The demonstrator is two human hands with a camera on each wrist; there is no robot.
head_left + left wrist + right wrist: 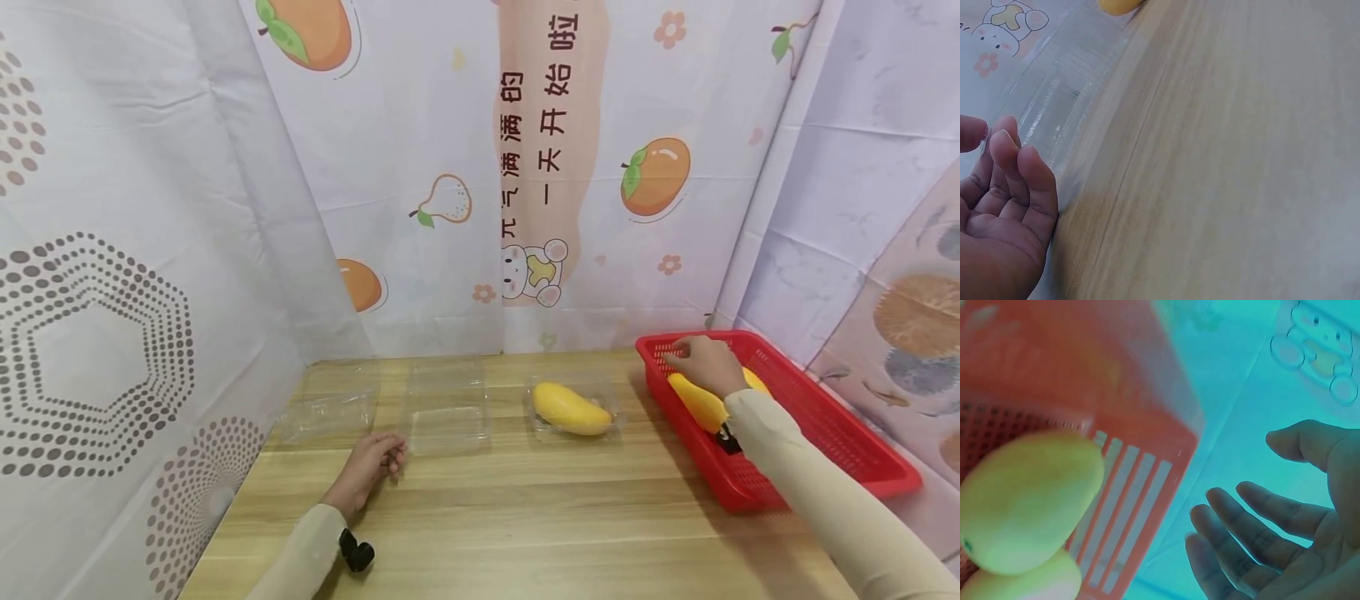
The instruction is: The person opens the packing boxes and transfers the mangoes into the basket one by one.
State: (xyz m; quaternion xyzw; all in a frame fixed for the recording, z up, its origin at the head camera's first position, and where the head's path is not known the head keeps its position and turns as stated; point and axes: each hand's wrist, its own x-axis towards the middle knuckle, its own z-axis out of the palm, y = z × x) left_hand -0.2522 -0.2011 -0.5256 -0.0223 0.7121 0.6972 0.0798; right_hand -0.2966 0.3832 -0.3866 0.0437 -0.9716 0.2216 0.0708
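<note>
My left hand rests on the table by the near left corner of the middle clear plastic box. Its fingers are loosely curled and hold nothing. Over the left side of a red basket, my right hand hovers with nothing in it; the right wrist view shows its thumb and fingers apart. Yellow mangoes lie in the basket below that hand, partly hidden by the arm in the head view. Another mango sits in the right clear plastic box.
A third clear plastic box stands at the left of the wooden table. Printed curtains hang behind and on both sides. The basket has raised, slotted walls. Each wrist wears a small black device.
</note>
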